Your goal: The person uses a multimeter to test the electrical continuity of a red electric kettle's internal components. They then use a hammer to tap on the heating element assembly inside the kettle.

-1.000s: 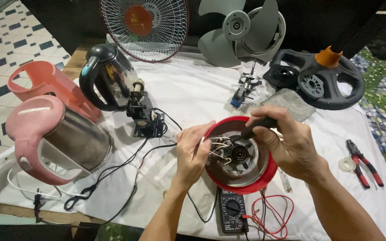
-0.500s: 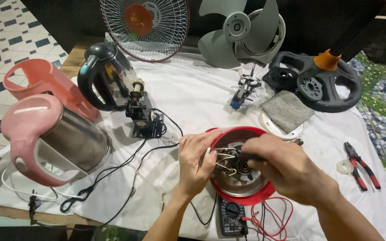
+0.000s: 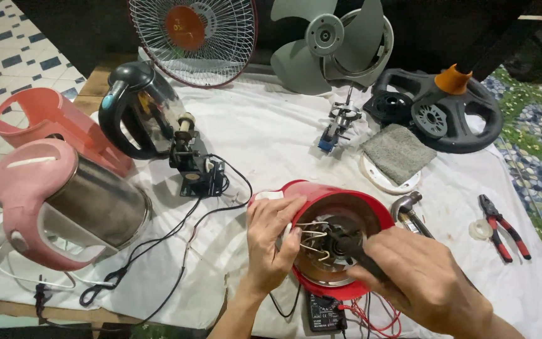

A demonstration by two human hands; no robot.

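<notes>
A red kettle body (image 3: 340,196) lies tipped toward me on the white cloth, its open underside showing a metal plate, wires and a dark central fitting (image 3: 337,242). My left hand (image 3: 272,242) grips the left rim and pins bent metal wires with the fingertips. My right hand (image 3: 425,282) is closed around a black tool handle (image 3: 366,258) whose tip sits at the central fitting. A black multimeter (image 3: 324,314) with red leads lies just below the kettle.
A pink-lidded steel kettle (image 3: 64,207), a pink shell (image 3: 45,119) and a black kettle (image 3: 136,107) sit left. A small motor (image 3: 196,166) with black wires is centre-left. Fan grille (image 3: 192,34), fan blade (image 3: 327,41), black fan housings (image 3: 437,113), grey cloth (image 3: 398,150), pliers (image 3: 502,226), tape roll (image 3: 481,229).
The kettle body has tilted more toward me. My right hand slid down and right, drawing the tool handle lower. My left hand shifted onto the left rim.
</notes>
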